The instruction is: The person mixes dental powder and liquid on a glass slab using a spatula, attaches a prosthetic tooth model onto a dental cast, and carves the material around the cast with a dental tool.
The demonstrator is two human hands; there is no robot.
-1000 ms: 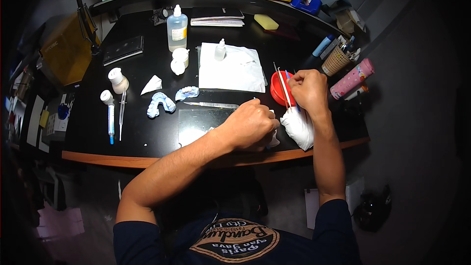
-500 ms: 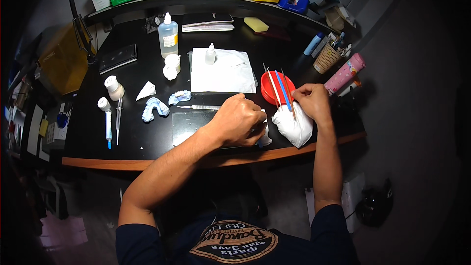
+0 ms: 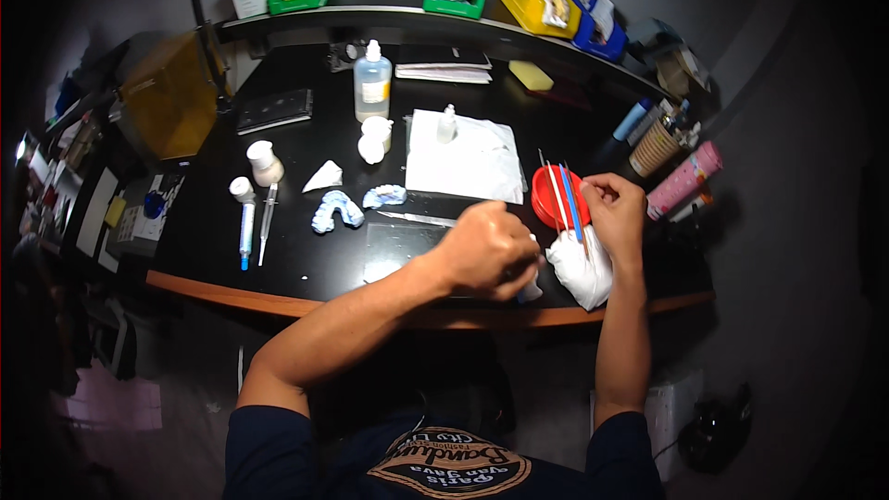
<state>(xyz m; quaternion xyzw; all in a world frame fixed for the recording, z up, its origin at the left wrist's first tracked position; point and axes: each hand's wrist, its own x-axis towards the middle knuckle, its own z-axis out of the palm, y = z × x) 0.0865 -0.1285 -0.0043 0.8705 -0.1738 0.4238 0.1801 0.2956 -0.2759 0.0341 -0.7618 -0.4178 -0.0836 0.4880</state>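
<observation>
red plastic, smooth and round, makes the bowl (image 3: 541, 206) at the right side of the black desk (image 3: 333, 264), and 3 slim tools lean across it: a white handle (image 3: 556, 193), a blue handle (image 3: 572, 209) and a brown handle (image 3: 584, 243), their near ends on a soft, creased white bundle (image 3: 585, 280). the right hand (image 3: 618, 218) is just right of them, thumb and forefinger drawn together at the bowl's right edge; i cannot tell whether anything is pinched there. the left hand (image 3: 489, 248) is curled, palm side down, its fingertips hidden, so its grip cannot be told; a pale item (image 3: 532, 288) shows just beyond its right edge.

for good handling here, a light pinch on 1 handle at a time seems best, since the 3 lie close together and the bundle looks yielding enough to let them roll. keeping the left hand steady would likely help.

left of the left hand, a flat glassy slab (image 3: 394, 245) gives off a dull sheen, with a thin metal blade (image 3: 417, 219) along its far side. farther left sit 2 chalky, pale blue tooth models, 1 a full arch (image 3: 337, 211), the other a shorter curve (image 3: 384, 195).
</observation>
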